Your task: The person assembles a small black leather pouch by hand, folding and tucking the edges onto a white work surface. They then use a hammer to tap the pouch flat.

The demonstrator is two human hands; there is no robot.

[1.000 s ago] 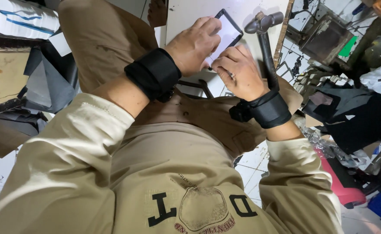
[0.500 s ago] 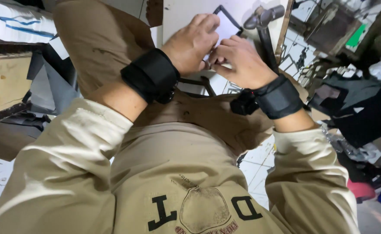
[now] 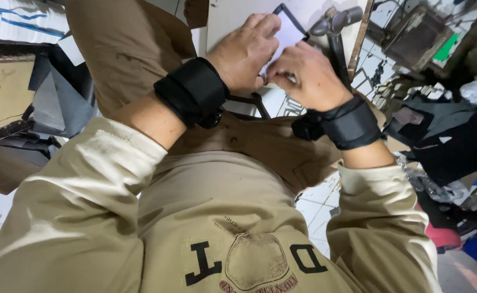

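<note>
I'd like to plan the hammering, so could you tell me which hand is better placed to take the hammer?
Probably the right hand: the hammer lies just beyond its knuckles, while the left hand rests flat on the sheet.

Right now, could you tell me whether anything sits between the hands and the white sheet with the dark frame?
Nothing visible does. The left hand lies flat on the sheet, and the right hand touches its lower edge. The hammer stands just right of the sheet, beside the right hand, not between.
</note>
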